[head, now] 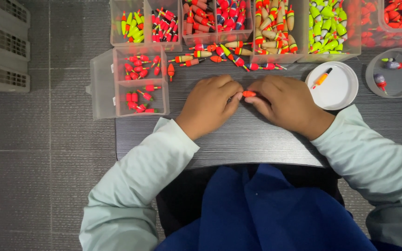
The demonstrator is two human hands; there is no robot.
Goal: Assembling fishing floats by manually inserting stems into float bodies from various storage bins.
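Note:
My left hand (209,104) and my right hand (287,105) meet at the middle of a dark grey table (252,139). Between their fingertips they pinch a small orange fishing float (249,94). Both hands rest on the tabletop, fingers curled around the float. Pale green sleeves cover both forearms. Loose red, orange and tan floats (219,55) lie just beyond my knuckles.
Clear plastic bins (280,32) packed with coloured floats line the far edge. A compartment box (140,81) of red floats sits at left. A white round lid (336,86) holds one orange float; a grey round dish (395,74) stands at right. A grey crate (3,46) rests on the floor.

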